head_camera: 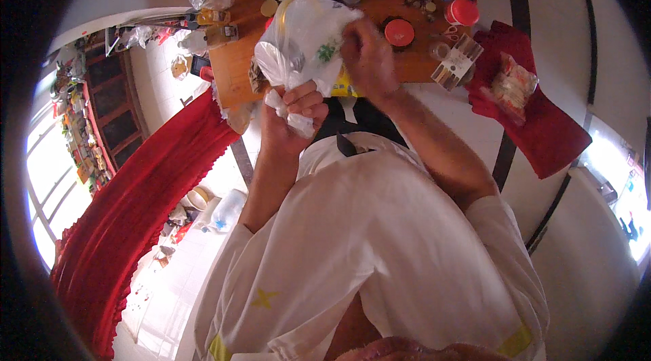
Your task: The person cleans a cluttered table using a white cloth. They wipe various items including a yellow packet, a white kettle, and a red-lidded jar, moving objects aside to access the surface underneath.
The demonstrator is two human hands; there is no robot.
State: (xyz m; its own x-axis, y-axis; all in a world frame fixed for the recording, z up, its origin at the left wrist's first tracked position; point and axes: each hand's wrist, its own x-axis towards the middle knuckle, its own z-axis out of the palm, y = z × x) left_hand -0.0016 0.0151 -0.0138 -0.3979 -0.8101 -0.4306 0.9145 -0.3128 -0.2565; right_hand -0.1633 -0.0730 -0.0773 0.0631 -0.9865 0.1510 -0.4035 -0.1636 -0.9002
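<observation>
My left hand (300, 114) is closed around the bunched end of a white plastic bag (310, 25), with crumpled plastic poking out between the fingers. Green print marks the bag's side, and its body extends away from me over the table's near edge. Something rounded and pale shows at its lower left; its contents are otherwise hidden. My right hand (368, 56) is blurred, with curled fingers at the bag's right edge. Whether it grips the plastic cannot be told. Below the bag, part of a yellow packet (346, 84) is visible.
The wooden table (396, 68) carries a red-lidded jar (463, 11), a red lid (399, 32), scissors (450, 33), a clear box (457, 62) and several jars at the back. A red cloth (539, 127) with a packet (513, 81) lies right. A red curtain (147, 193) hangs left.
</observation>
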